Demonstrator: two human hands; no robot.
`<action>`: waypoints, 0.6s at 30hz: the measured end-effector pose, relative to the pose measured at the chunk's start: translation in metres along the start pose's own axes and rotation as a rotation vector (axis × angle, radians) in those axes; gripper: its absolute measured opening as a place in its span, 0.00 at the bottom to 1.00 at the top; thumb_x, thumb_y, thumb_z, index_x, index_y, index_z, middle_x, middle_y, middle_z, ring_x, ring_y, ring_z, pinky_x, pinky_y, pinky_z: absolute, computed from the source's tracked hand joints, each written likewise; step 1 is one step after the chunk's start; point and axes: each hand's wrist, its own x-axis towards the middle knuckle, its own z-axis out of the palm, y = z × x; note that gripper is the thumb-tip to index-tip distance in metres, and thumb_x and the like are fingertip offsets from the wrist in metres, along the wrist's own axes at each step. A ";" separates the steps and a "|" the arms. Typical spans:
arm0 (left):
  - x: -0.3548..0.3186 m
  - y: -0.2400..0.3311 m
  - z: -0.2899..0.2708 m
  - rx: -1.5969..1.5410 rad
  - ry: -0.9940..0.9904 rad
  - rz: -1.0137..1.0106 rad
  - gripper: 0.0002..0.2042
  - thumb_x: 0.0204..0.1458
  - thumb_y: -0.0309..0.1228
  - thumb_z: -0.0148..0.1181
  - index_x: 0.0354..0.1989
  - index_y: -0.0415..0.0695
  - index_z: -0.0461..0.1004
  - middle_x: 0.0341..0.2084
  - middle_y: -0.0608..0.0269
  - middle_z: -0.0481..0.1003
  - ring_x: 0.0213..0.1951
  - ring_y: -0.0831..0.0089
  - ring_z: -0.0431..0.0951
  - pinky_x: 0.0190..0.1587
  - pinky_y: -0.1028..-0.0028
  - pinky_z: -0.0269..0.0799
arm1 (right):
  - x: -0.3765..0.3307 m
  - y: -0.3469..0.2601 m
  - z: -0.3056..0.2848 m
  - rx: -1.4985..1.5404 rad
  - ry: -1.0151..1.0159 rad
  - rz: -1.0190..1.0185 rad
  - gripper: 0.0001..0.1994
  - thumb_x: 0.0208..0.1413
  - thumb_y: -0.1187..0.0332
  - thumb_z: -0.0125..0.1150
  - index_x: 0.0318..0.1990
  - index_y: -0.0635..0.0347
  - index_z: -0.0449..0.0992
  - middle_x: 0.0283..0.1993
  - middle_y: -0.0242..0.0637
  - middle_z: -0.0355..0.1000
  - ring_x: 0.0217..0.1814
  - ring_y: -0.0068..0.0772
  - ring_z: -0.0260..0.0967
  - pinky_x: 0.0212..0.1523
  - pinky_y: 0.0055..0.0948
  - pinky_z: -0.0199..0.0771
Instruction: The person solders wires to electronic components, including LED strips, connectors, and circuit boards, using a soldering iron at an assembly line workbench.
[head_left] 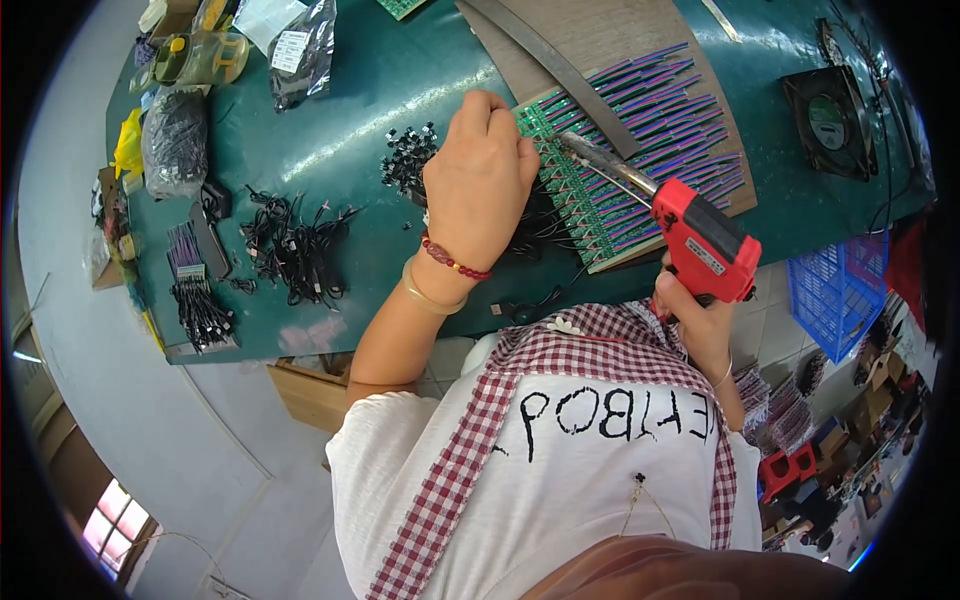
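My right hand (703,325) is wrapped round the grip of a red and black soldering gun (705,245). The gun's metal tip points left and reaches over a green circuit board panel (575,215). Rows of purple, blue and dark wires (685,150) run off to the right from that panel. At the panel's upper left edge my left hand (480,165) is closed, thumb against curled fingers; whatever is in them is hidden. Under the panel lies a brown wooden board (620,30). A curved grey metal bar (560,70) rests across the wires.
Small black connectors (405,160) lie heaped left of my left hand. Further left are black cables (300,250) and a wrapped plastic bundle (177,140) on the green table (350,100). A black fan (828,120) stands at the right; a blue crate (838,290) sits below the table edge.
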 end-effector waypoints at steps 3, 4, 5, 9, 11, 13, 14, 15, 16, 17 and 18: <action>0.000 -0.001 0.000 -0.012 -0.004 0.007 0.05 0.41 0.26 0.57 0.22 0.39 0.67 0.34 0.62 0.69 0.26 0.62 0.73 0.24 0.67 0.69 | -0.001 0.003 -0.004 0.018 0.002 0.003 0.08 0.48 0.74 0.62 0.37 0.63 0.72 0.25 0.27 0.68 0.23 0.15 0.63 0.23 0.17 0.62; 0.000 0.000 0.000 -0.012 -0.004 0.007 0.05 0.41 0.26 0.57 0.22 0.39 0.67 0.34 0.62 0.69 0.26 0.62 0.73 0.24 0.67 0.69 | -0.002 0.004 -0.006 0.005 -0.015 0.005 0.08 0.48 0.74 0.62 0.37 0.63 0.73 0.26 0.27 0.68 0.24 0.15 0.64 0.24 0.17 0.63; 0.000 0.000 0.000 -0.008 -0.004 0.011 0.06 0.41 0.26 0.57 0.22 0.39 0.67 0.34 0.62 0.69 0.26 0.62 0.73 0.25 0.67 0.69 | -0.003 0.005 -0.006 0.005 -0.014 0.005 0.08 0.48 0.74 0.62 0.37 0.63 0.73 0.26 0.27 0.68 0.24 0.15 0.64 0.24 0.17 0.63; -0.001 0.001 0.000 0.000 -0.004 0.010 0.05 0.41 0.25 0.57 0.23 0.39 0.67 0.34 0.62 0.69 0.26 0.62 0.73 0.24 0.67 0.69 | -0.005 0.004 -0.005 -0.158 0.004 -0.013 0.09 0.48 0.73 0.63 0.37 0.63 0.74 0.30 0.28 0.70 0.30 0.17 0.66 0.30 0.20 0.66; 0.000 0.000 0.001 -0.004 0.007 0.020 0.05 0.41 0.25 0.57 0.23 0.39 0.67 0.34 0.62 0.69 0.26 0.62 0.72 0.24 0.67 0.69 | -0.005 0.005 -0.005 -0.179 -0.006 0.002 0.09 0.48 0.72 0.64 0.37 0.63 0.74 0.31 0.28 0.71 0.31 0.17 0.67 0.32 0.20 0.67; -0.001 0.000 0.001 -0.008 0.019 0.030 0.05 0.41 0.25 0.57 0.23 0.39 0.67 0.34 0.62 0.69 0.26 0.62 0.72 0.24 0.68 0.69 | -0.006 0.007 -0.005 -0.185 0.012 -0.021 0.09 0.47 0.74 0.64 0.37 0.63 0.74 0.31 0.28 0.71 0.31 0.17 0.66 0.31 0.20 0.67; -0.001 0.000 0.002 -0.007 0.022 0.036 0.05 0.41 0.25 0.56 0.23 0.39 0.67 0.34 0.62 0.69 0.26 0.62 0.72 0.24 0.68 0.69 | -0.006 0.007 -0.004 -0.184 0.011 -0.022 0.09 0.47 0.74 0.64 0.37 0.63 0.74 0.31 0.28 0.71 0.31 0.17 0.66 0.31 0.20 0.67; -0.001 0.000 0.002 -0.005 0.026 0.042 0.05 0.41 0.24 0.56 0.23 0.39 0.67 0.34 0.62 0.69 0.25 0.62 0.72 0.24 0.68 0.69 | -0.006 0.007 -0.002 -0.165 0.028 -0.042 0.09 0.47 0.74 0.63 0.37 0.63 0.73 0.31 0.28 0.70 0.31 0.17 0.66 0.31 0.20 0.67; -0.001 0.000 0.002 -0.006 0.026 0.041 0.05 0.41 0.24 0.56 0.23 0.39 0.67 0.34 0.62 0.69 0.25 0.62 0.72 0.24 0.68 0.69 | -0.006 0.005 -0.001 -0.148 0.046 -0.061 0.09 0.47 0.75 0.63 0.36 0.63 0.73 0.31 0.28 0.70 0.30 0.17 0.66 0.31 0.20 0.67; 0.000 -0.001 0.002 -0.006 0.026 0.045 0.05 0.41 0.24 0.56 0.23 0.39 0.67 0.34 0.62 0.69 0.26 0.62 0.72 0.24 0.68 0.69 | -0.006 0.005 -0.003 -0.149 0.047 -0.061 0.09 0.47 0.75 0.63 0.36 0.63 0.73 0.31 0.28 0.70 0.30 0.17 0.66 0.31 0.20 0.67; 0.000 -0.001 0.002 -0.005 0.026 0.048 0.05 0.41 0.24 0.57 0.23 0.38 0.67 0.34 0.62 0.69 0.26 0.62 0.72 0.24 0.68 0.69 | -0.006 0.005 -0.005 -0.127 0.039 -0.081 0.08 0.47 0.76 0.62 0.36 0.64 0.73 0.30 0.28 0.70 0.30 0.17 0.66 0.30 0.20 0.66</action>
